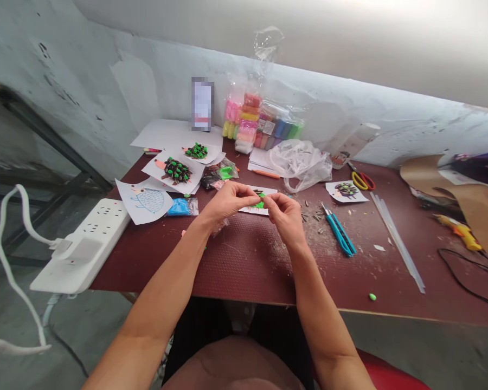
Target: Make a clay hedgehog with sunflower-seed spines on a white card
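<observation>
My left hand (230, 199) and my right hand (285, 216) meet above a small white card (273, 190) at the middle of the table. Thumb and fingertips are pinched together on each; what lies between them is too small to make out. Green clay (258, 205) and dark seed-like pieces show on the card, partly covered by my fingers. Loose striped seeds (318, 213) are scattered beside my right hand. Left of my left hand lie an opened bag of green clay (226, 172) and a packet of blue clay (179, 207).
Hedgehog pictures (178, 170) on paper lie at left, another card (347, 190) at right. A teal cutter (340, 232), scissors (363, 180), glue sticks (398, 244) and a yellow glue gun (460, 232) lie rightward. Packed clay (248, 124) stands behind; a power strip (93, 238) sits left.
</observation>
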Available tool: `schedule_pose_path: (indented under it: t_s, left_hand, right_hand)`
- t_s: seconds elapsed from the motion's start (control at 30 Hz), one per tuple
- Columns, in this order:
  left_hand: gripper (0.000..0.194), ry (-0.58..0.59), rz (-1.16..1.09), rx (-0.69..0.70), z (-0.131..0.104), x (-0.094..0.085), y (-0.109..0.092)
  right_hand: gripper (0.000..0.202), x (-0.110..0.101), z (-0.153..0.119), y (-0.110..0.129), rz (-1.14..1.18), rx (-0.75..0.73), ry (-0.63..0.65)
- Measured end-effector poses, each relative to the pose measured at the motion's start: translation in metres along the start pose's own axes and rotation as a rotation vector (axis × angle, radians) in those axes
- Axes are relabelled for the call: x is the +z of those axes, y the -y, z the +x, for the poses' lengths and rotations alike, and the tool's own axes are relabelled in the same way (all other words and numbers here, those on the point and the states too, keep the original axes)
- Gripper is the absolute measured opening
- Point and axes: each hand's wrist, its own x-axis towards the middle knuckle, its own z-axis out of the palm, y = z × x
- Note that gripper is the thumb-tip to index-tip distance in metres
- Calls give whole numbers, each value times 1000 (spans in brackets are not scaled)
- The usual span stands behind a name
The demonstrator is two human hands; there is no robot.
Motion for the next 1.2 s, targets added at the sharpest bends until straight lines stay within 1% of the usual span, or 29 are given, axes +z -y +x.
schedule_pose_path:
  t_s: [0.13,0.27,0.4,0.5,0.73,0.9,1.07,1.2]
  left_hand:
    - [33,-10,-6,-6,-2,1,-5]
    - [35,26,1,-23,-4,0,-8]
    - [37,49,15,-44,-2,0,-4]
    - [38,41,5,-54,-1,1,-2]
    - [34,57,4,-44,-1,1,2]
    - [34,30,94,-43,1,5,9]
    - [37,28,129,-33,0,9,7]
    - [33,64,167,-49,1,5,8]
  right_hand:
    - [44,0,0,0,8,5,-3]
    - [40,-1,0,0,34,-4,1]
    - [38,-1,1,0,40,3,11]
    - [36,-1,1,0,37,14,9]
    - [36,-2,1,-1,-3,15,3]
    - [35,-1,1,-2,-23,18,3]
    - [33,-1,0,-3,-43,8,-4]
    - [31,-7,3,-5,-50,8,8]
